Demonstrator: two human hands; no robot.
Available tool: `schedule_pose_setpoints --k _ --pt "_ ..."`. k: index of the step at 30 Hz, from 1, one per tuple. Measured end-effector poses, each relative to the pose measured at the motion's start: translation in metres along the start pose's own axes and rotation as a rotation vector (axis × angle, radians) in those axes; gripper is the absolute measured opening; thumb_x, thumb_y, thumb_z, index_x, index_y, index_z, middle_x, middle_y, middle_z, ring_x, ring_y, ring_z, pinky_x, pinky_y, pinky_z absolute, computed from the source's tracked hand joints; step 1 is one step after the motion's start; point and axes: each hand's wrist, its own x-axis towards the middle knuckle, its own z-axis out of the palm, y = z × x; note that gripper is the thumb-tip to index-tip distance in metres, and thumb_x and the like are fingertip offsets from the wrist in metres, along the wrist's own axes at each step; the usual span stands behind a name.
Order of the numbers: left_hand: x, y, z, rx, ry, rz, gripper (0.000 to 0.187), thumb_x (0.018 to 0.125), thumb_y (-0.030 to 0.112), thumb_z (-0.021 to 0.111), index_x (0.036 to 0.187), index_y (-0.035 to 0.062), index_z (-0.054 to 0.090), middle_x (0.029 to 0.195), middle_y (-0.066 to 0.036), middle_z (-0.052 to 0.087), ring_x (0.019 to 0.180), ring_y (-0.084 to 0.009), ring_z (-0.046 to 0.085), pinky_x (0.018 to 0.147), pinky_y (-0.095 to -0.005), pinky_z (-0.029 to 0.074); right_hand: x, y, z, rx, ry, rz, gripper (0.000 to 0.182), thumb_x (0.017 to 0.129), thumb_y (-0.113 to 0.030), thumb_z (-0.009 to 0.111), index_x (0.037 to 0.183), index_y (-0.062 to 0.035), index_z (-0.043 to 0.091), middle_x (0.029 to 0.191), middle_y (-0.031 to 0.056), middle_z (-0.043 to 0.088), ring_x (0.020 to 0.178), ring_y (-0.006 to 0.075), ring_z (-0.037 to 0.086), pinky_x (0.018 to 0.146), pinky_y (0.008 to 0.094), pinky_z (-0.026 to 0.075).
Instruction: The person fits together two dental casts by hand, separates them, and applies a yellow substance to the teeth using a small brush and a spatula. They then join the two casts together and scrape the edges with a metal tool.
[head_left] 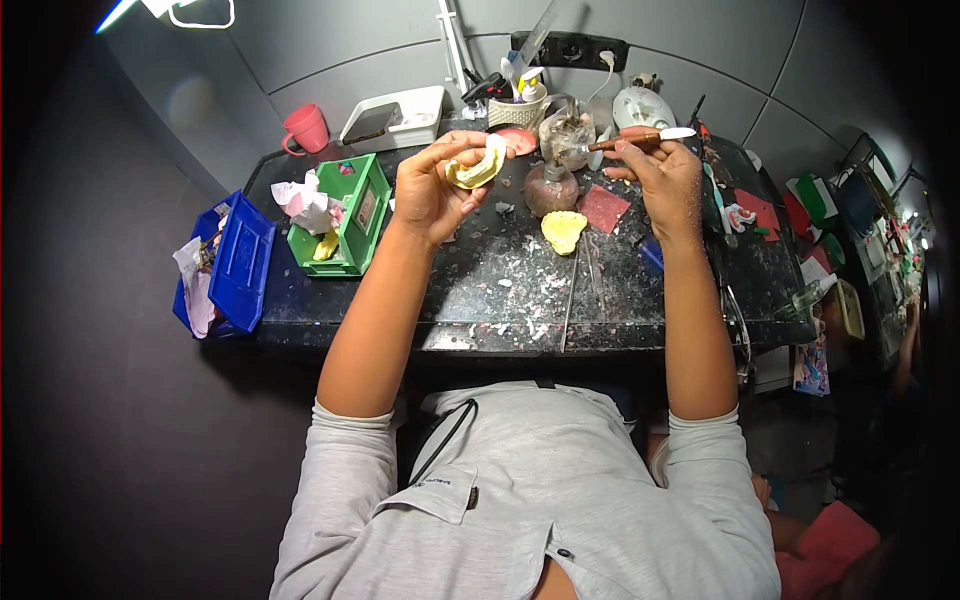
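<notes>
Cast, curved, yellow and white, is held between the thumb and fingers of the left hand, above the black bench. A brown-handled tool is grasped by the right hand, its tip pointed leftward. Between the hands and nearer the body, a yellow piece is noted near a pink sheet. A green bin is located left of the left hand.

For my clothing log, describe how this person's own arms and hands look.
The left hand and right hand are bare, with no gloves and no watch or ring that shows. The left sleeve and right sleeve are light grey, faintly flecked cloth, ending near the elbows in plain hems. No cable or marking shows on either sleeve.
</notes>
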Motion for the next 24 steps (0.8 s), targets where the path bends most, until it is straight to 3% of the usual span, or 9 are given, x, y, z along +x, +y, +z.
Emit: schedule_pose_setpoints --k 9,18,24 --pt "0.002 0.001 -0.006 -0.288 -0.101 -0.066 0.045 0.1 0.022 0.043 0.123 -0.016 0.051 0.117 -0.032 0.06 0.063 -0.0201 0.06 0.044 -0.0247 0.051 -0.001 -0.003 0.001 -0.035 0.02 0.006 0.024 0.091 -0.003 0.067 0.109 0.0109 0.062 0.102 0.0189 0.069 0.09 0.0239 0.073 0.069 0.0312 0.064" --pt "0.002 0.0 -0.003 -0.115 0.083 -0.028 0.043 0.097 0.022 0.047 0.125 -0.0108 0.053 0.117 -0.031 0.062 0.067 -0.0235 0.063 0.05 -0.0261 0.051 -0.003 -0.008 0.005 -0.034 0.045 0.007 0.024 0.094 -0.007 0.065 0.11 0.0112 0.063 0.101 0.0191 0.069 0.089 0.0235 0.073 0.067 0.0306 0.064" --pt "-0.001 0.0 0.01 0.1 0.072 0.025 0.039 0.094 0.024 0.054 0.12 -0.0056 0.054 0.104 -0.019 0.068 0.069 -0.0213 0.064 0.052 -0.0259 0.05 -0.003 -0.009 0.005 -0.086 0.06 0.009 0.025 0.093 -0.011 0.068 0.109 0.0087 0.065 0.1 0.0163 0.071 0.087 0.0203 0.073 0.064 0.0263 0.062"
